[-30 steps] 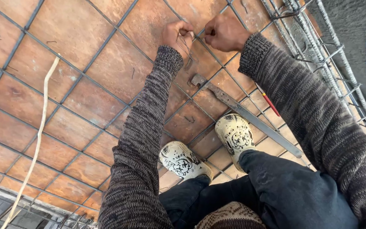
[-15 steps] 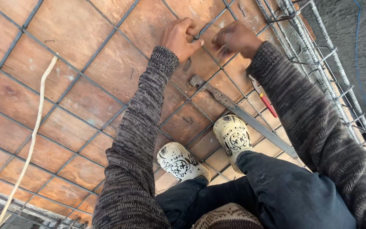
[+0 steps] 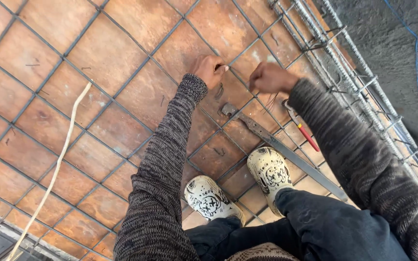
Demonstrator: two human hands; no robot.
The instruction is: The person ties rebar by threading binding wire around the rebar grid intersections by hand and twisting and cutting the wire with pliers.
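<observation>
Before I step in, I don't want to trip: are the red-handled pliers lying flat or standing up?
Lying flat. The red-handled pliers rest on the rebar mesh beside the right hand, untouched, handles toward the feet.

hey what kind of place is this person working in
Most likely a building site, on a slab being readied for concrete. A grid of steel rebar lies over reddish-brown formwork panels, a bundled rebar cage runs along the edge, and both hands, left hand and right hand, work thin tie wire.
</observation>
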